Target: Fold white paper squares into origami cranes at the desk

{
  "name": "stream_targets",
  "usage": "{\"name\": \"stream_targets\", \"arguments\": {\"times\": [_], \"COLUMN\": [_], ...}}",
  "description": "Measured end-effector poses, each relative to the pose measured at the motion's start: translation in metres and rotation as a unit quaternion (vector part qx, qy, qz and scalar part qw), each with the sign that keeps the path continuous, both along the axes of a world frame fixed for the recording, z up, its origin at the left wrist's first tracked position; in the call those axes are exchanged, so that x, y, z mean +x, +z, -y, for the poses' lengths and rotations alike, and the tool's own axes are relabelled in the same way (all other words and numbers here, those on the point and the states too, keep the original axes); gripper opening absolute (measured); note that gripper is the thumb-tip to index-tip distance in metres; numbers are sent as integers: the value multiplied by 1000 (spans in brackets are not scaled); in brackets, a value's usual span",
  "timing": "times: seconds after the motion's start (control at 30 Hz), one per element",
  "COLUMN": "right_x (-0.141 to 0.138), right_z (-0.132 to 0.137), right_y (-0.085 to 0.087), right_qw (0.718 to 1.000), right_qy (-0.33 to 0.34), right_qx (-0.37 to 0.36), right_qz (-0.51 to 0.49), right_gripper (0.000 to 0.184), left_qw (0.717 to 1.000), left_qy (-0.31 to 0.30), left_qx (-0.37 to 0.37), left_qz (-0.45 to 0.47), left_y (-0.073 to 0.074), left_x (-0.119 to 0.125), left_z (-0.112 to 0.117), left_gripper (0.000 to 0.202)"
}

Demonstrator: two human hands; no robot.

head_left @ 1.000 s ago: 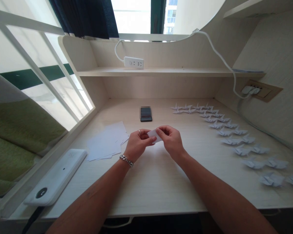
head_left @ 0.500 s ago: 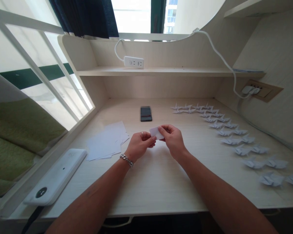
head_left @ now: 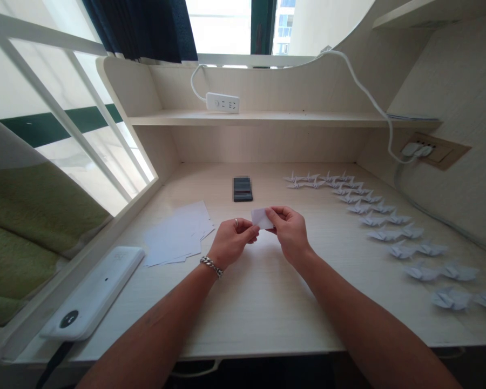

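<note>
A small folded square of white paper is held up over the desk between my two hands. My left hand pinches its lower left corner between thumb and fingers; a ring and a chain bracelet are on that side. My right hand grips the paper's right edge, thumb on the near face and the fingers behind it partly hidden. Loose white paper sheets lie overlapping to the left of my left hand. On the right, folded paper cranes stand in paired rows running toward the back.
A black phone-like object lies beyond my hands. A white power bank with a dark cable rests at the left edge. On the shelf sits a power strip; its white cord runs toward a wall socket at right.
The folded paper and my right hand have shifted slightly right and up, and the paper is turned a little more squarely toward me. My left hand stays almost in place, still pinching the corner.
</note>
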State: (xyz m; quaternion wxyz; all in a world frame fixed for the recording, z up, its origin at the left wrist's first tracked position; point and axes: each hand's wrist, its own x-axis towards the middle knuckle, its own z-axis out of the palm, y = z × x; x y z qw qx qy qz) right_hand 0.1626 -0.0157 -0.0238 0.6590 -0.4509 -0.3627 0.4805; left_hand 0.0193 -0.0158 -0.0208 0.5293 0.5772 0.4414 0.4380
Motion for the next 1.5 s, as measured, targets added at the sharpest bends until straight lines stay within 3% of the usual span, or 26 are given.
{"name": "stream_targets", "arguments": {"times": [0.43, 0.77, 1.0, 1.2, 1.37, 1.5], "right_x": [1, 2, 2, 0, -1, 0], "right_z": [0, 1, 1, 3, 8, 9], "right_y": [0, 6, 1, 3, 7, 8], "right_qw": [1000, 1000, 999, 999, 990, 990], "right_qy": [-5, -3, -9, 42, 138, 138], "right_qx": [15, -18, 22, -33, 1, -1], "right_qz": [-5, -19, 43, 5, 14, 21], "right_gripper": [33, 31, 32, 35, 36, 34], "left_qw": [999, 998, 999, 998, 996, 996], "left_qy": [-29, -51, -34, -25, -10, -4], "left_qx": [-36, 17, -7, -32, -61, -62], "left_qz": [9, 21, 13, 47, 72, 72], "left_y": [3, 9, 4, 8, 8, 7], "left_x": [1, -1, 1, 0, -2, -1], "left_z": [3, 6, 4, 5, 4, 4], "left_gripper": [31, 28, 29, 30, 31, 30]}}
